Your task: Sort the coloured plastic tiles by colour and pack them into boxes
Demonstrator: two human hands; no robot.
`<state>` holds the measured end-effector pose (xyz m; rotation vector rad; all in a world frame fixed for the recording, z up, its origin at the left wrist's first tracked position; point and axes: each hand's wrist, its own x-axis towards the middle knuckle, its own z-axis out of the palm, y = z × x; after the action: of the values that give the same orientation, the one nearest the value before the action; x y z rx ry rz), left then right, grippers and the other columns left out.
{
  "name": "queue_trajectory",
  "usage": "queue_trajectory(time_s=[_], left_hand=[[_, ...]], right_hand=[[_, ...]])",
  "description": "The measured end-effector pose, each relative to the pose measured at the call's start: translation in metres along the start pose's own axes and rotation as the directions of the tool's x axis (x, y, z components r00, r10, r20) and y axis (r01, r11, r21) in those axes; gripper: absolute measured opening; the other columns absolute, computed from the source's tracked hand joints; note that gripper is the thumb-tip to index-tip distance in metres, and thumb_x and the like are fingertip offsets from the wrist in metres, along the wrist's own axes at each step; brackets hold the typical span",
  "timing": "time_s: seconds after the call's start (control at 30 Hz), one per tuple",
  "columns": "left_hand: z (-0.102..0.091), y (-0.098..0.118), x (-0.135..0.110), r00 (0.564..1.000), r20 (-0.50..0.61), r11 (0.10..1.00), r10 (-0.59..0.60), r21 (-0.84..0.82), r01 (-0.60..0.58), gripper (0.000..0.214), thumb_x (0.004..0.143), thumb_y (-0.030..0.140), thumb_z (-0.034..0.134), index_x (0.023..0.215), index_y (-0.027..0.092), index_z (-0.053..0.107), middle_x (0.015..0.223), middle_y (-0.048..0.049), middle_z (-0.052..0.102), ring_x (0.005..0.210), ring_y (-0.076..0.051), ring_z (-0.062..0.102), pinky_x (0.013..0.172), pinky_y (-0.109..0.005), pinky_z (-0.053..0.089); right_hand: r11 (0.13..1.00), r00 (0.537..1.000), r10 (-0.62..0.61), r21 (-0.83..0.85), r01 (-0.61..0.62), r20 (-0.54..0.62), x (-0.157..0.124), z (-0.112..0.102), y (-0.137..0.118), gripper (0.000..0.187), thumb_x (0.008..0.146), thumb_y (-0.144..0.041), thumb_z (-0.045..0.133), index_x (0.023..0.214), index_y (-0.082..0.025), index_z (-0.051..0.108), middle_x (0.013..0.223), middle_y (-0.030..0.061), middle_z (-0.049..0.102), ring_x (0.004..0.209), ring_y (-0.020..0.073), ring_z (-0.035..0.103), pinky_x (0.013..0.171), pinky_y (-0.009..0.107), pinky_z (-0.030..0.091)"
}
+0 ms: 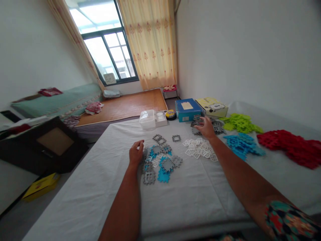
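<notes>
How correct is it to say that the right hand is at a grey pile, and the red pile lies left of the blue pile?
Not quite: in the head view, the red pile lies right of the blue pile, not left. The right hand is at a grey pile.

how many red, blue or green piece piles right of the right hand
3: the lime-green pile farthest back, the blue pile in front of it, and the red pile at far right.

Legible text: none. Beyond the right hand (207, 128), the label (187, 105) on the blue box (192, 113) and print (208, 100) on the yellow box (204, 105) are too small for me to read.
</notes>
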<state>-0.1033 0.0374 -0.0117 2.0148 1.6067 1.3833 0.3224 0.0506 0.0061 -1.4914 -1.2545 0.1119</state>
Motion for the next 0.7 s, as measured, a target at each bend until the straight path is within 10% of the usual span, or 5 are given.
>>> queue_trajectory(time_s=[0.13, 0.33, 0.43, 0.7], left_hand=[[0.0, 0.0, 0.0, 1.0, -0.002, 1.0, -0.011, -0.002, 0.011, 0.033, 0.09, 0.039, 0.046, 0.104, 0.02, 0.069, 0.105, -0.0069, 0.072, 0.094, -0.021, 0.068, 0.088, -0.035, 0.051], [-0.001, 0.0, 0.0, 1.0, 0.005, 1.0, -0.018, 0.006, 0.018, 0.033, 0.09, 0.039, 0.046, 0.103, 0.02, 0.069, 0.105, -0.0069, 0.072, 0.093, -0.02, 0.068, 0.087, -0.035, 0.051], [-0.002, 0.001, -0.001, 1.0, 0.006, 1.0, -0.008, 0.008, 0.008, 0.033, 0.09, 0.039, 0.046, 0.103, 0.02, 0.07, 0.105, -0.0067, 0.072, 0.093, -0.02, 0.068, 0.089, -0.035, 0.051], [-0.001, -0.003, 0.001, 0.999, 0.019, 0.999, -0.037, -0.011, 0.037, 0.035, 0.089, 0.041, 0.047, 0.104, 0.019, 0.069, 0.105, -0.0079, 0.072, 0.092, -0.021, 0.068, 0.086, -0.036, 0.052]], right_hand=[[0.99, 0.969, -0.137, -0.01, 0.142, 0.205, -0.021, 0.015, -0.017, 0.044, 0.078, -0.025, 0.066, 0.12, -0.016, 0.059, 0.128, 0.0161, 0.055, 0.085, 0.0214, 0.064, 0.071, 0.036, 0.056], [0.842, 0.583, -0.491, 0.181, 0.508, 0.647, -0.094, 0.07, -0.075, 0.049, 0.081, -0.03, 0.069, 0.128, -0.02, 0.057, 0.126, 0.0124, 0.062, 0.113, 0.0255, 0.057, 0.097, 0.042, 0.044], [0.802, 0.49, -0.518, 0.199, 0.563, 0.701, -0.11, 0.078, -0.086, 0.048, 0.083, -0.028, 0.067, 0.128, -0.016, 0.057, 0.128, 0.0161, 0.06, 0.119, 0.027, 0.054, 0.101, 0.044, 0.04], [0.868, 0.623, -0.477, 0.222, 0.443, 0.62, -0.097, 0.063, -0.092, 0.035, 0.071, -0.02, 0.076, 0.106, -0.019, 0.068, 0.1, 0.0081, 0.069, 0.094, 0.0223, 0.061, 0.088, 0.039, 0.046]])
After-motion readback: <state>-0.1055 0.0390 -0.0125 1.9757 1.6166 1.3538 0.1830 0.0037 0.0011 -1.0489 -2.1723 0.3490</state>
